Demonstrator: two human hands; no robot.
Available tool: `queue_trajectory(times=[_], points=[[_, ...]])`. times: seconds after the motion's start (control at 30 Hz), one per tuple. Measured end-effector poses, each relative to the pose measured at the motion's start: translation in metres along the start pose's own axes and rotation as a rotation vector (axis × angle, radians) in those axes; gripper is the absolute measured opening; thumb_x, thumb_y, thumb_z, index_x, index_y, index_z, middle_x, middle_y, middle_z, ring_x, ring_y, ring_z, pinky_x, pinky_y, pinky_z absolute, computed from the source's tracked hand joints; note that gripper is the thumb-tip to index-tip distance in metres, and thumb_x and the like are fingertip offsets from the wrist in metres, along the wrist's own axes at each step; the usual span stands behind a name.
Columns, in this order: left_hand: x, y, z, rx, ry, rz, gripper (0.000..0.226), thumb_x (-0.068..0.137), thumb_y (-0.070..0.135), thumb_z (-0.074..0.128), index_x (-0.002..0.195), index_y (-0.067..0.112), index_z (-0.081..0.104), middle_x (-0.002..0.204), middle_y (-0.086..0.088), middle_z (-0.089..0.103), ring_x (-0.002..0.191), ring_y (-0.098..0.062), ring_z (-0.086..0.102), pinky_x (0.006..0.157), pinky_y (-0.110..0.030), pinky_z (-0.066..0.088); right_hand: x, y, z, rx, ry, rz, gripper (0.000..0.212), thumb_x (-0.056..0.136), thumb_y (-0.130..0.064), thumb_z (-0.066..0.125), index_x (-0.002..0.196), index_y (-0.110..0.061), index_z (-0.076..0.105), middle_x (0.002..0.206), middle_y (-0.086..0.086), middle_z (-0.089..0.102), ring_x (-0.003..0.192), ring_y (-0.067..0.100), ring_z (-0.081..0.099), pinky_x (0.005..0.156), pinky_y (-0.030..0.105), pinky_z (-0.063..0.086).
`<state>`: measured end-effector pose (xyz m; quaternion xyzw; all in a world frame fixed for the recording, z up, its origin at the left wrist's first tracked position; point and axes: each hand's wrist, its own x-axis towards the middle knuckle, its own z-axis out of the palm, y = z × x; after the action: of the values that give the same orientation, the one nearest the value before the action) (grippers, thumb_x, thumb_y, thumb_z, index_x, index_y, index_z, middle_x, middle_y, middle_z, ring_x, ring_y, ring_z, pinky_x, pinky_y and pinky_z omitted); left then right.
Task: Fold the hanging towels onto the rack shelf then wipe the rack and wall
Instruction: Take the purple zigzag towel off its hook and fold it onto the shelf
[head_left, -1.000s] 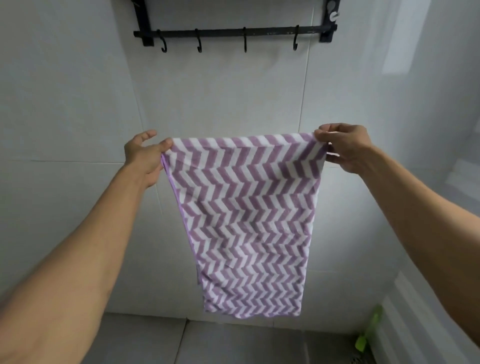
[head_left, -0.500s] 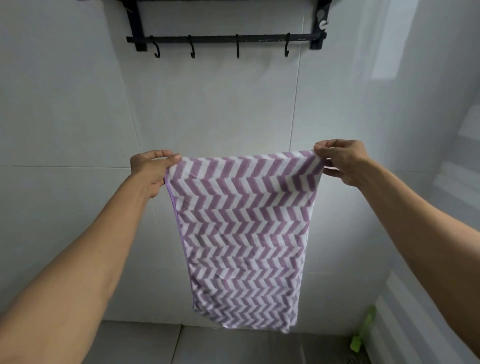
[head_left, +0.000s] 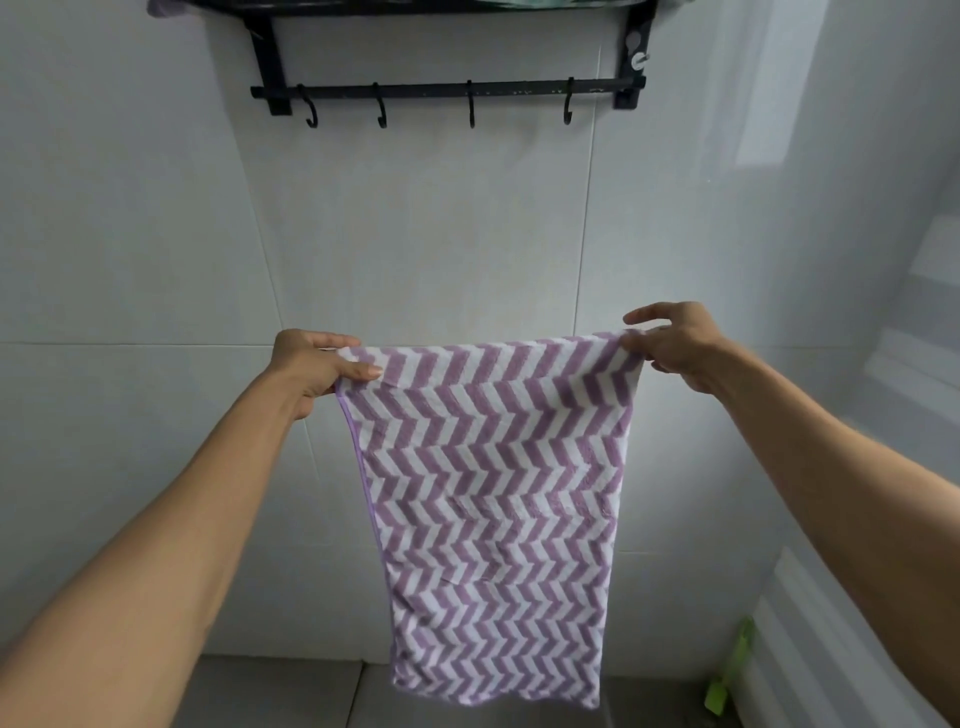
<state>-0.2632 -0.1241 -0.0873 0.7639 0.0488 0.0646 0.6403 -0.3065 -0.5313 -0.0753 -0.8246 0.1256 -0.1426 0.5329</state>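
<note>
I've got the purple-and-white chevron-striped terry towel (head_left: 493, 499) pinched at both top corners: my left hand (head_left: 311, 366) w/ thumb over the front and fingers curled behind, my right hand (head_left: 675, 345) w/ fingertips nipping the other corner, index lifted a bit. Both closed on cloth.

Handling, as I judge it: light, soft, floppy, no stiffness at all, so it only keeps shape where I hold it. Fabric looks grippy, not slippery; nothing fragile. Corners are the right place to hold, since they keep the top edge taut and square for folding.

Towel hangs straight down from my grip, top edge stretched btwn the hands, bottom hem free near the floor, off the white tiled wall (head_left: 156, 260). It's well below the black metal hook rack (head_left: 447, 91); shelf above is only partly in view.
</note>
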Motion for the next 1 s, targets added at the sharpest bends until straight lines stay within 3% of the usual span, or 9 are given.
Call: queue_trajectory(times=[0.1,0.2,0.37,0.47,0.57,0.63,0.7,0.9,1.0], points=[[0.001,-0.003,-0.001,0.127,0.023,0.040,0.054,0.053,-0.007,0.093,0.101,0.004,0.069,0.097,-0.011,0.070,0.078,-0.021,0.067,0.074,-0.034,0.063,-0.002,-0.001,0.006,0.045,0.012,-0.015,0.011,0.087,-0.012,0.079,0.095,-0.017,0.073,0.102,0.012,0.069,0.088,0.023,0.062,0.074,0.030,0.050],[0.002,-0.007,-0.005,0.294,0.082,0.074,0.058,0.051,0.000,0.097,0.102,0.004,0.071,0.096,-0.007,0.069,0.085,-0.024,0.066,0.088,-0.034,0.056,-0.004,-0.004,0.009,0.103,-0.100,-0.007,0.029,0.076,0.004,0.083,0.101,-0.009,0.073,0.102,0.011,0.067,0.096,0.025,0.064,0.083,0.031,0.053],[-0.001,-0.004,-0.013,0.449,0.103,0.103,0.041,0.054,0.017,0.099,0.080,0.002,0.071,0.079,-0.002,0.065,0.073,-0.017,0.060,0.072,-0.027,0.048,0.002,-0.006,0.020,-0.208,-0.071,-0.060,0.017,0.090,-0.009,0.074,0.107,-0.007,0.075,0.096,0.008,0.069,0.101,0.028,0.064,0.095,0.039,0.054],[0.004,0.024,-0.030,0.247,0.037,0.166,0.033,0.061,0.011,0.093,0.081,0.005,0.067,0.075,-0.003,0.064,0.067,-0.016,0.061,0.059,-0.022,0.051,0.009,-0.029,0.011,-0.080,-0.099,-0.111,0.014,0.095,-0.013,0.069,0.108,-0.009,0.070,0.108,0.009,0.069,0.108,0.027,0.063,0.096,0.041,0.051],[0.000,0.025,-0.038,-0.139,-0.142,0.182,0.044,0.056,0.015,0.088,0.096,0.013,0.071,0.091,-0.003,0.077,0.079,-0.015,0.073,0.072,-0.029,0.060,0.003,-0.045,0.000,0.337,-0.255,-0.134,0.051,0.088,-0.018,0.077,0.134,-0.018,0.054,0.123,0.003,0.067,0.113,0.021,0.063,0.097,0.049,0.047],[-0.007,-0.010,-0.028,-0.122,-0.190,0.079,0.055,0.053,0.028,0.088,0.103,0.013,0.072,0.102,-0.005,0.078,0.088,-0.019,0.075,0.076,-0.033,0.060,-0.009,-0.021,0.015,0.307,-0.382,-0.057,0.072,0.074,-0.017,0.084,0.137,-0.018,0.050,0.129,0.003,0.065,0.118,0.025,0.062,0.100,0.051,0.047],[-0.019,-0.057,-0.015,-0.109,-0.159,-0.063,0.046,0.064,0.034,0.086,0.100,0.008,0.072,0.103,-0.012,0.077,0.089,-0.026,0.073,0.080,-0.037,0.059,-0.024,0.027,0.040,0.213,-0.447,0.071,0.067,0.066,-0.023,0.085,0.126,-0.010,0.060,0.129,0.010,0.066,0.117,0.031,0.064,0.103,0.052,0.051],[-0.007,-0.069,-0.019,-0.166,0.011,-0.172,0.017,0.087,0.010,0.074,0.098,-0.002,0.071,0.092,-0.020,0.076,0.075,-0.028,0.073,0.073,-0.039,0.059,-0.026,0.041,0.058,0.322,-0.323,0.161,0.078,0.056,-0.046,0.088,0.114,0.002,0.069,0.114,0.014,0.075,0.102,0.031,0.072,0.092,0.048,0.058],[-0.005,-0.048,-0.028,-0.259,-0.180,-0.097,0.052,0.078,0.038,0.081,0.115,0.003,0.070,0.105,-0.014,0.077,0.097,-0.032,0.073,0.084,-0.043,0.059,-0.026,0.027,0.045,0.445,-0.476,0.129,0.080,0.068,-0.055,0.084,0.131,-0.011,0.062,0.127,0.008,0.071,0.114,0.030,0.069,0.102,0.051,0.051]])
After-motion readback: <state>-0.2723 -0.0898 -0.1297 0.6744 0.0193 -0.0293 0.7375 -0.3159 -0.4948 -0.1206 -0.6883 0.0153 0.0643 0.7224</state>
